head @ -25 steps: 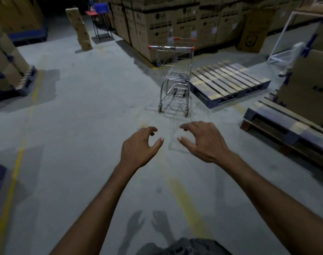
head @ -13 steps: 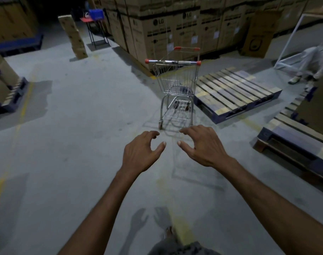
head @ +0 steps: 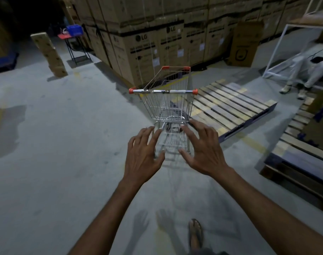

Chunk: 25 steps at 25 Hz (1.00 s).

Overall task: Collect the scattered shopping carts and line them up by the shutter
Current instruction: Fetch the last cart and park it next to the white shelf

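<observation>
The left hand (head: 142, 159) and right hand (head: 203, 151) are stretched out side by side, palms down, fingers spread and lightly bent, holding nothing. Just ahead of them stands the silver wire shopping cart (head: 168, 105) on the grey concrete floor (head: 55, 144). Its chrome handle bar with orange end caps (head: 162, 91) faces the person, and neither hand has reached it yet. The cart sits just beside a low slatted wooden pallet (head: 236, 107) on its right, with stacked brown cardboard boxes (head: 157, 43) behind it. The step in hand looks like taking hold of the handle. It would go best with one hand set near each orange cap and the fingers wrapped fully round the bar. The cart should then be drawn back or swung left, so its wheels stay off the pallet edge. No shutter is in view, so the route there cannot be judged.
</observation>
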Tool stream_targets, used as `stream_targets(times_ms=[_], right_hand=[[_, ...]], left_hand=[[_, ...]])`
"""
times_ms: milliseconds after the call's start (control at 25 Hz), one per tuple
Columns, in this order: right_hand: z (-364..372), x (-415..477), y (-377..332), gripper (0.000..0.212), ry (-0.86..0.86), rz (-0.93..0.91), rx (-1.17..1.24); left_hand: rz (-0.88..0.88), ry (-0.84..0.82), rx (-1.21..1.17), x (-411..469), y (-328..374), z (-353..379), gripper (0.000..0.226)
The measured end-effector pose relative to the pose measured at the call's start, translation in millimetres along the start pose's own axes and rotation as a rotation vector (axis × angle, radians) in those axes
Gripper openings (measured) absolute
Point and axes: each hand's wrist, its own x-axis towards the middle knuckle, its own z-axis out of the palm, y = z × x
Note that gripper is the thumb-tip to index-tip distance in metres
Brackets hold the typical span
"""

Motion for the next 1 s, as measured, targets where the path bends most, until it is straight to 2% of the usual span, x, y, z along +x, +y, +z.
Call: stream_targets(times_ms=[200, 520, 680, 1000], right_hand=[[72, 102, 72, 0.088, -0.052, -0.021, -0.078], [164, 248, 146, 0.093, -0.136, 0.005, -0.155], [224, 306, 165, 0.097, -0.212, 0.063, -0.215], [306, 376, 169, 0.101, -0.393, 0.39, -0.302]], left_hand=[[-0.033, 0.008, 0.045, 118, -35, 73, 0.076], [-0.095, -0.007, 0.001, 275, -104, 137, 0.074], [-0.02, -0.049, -0.041, 348, -164, 190, 0.076], [0.247, -0.29, -0.048, 457, -251, 276, 0.076]])
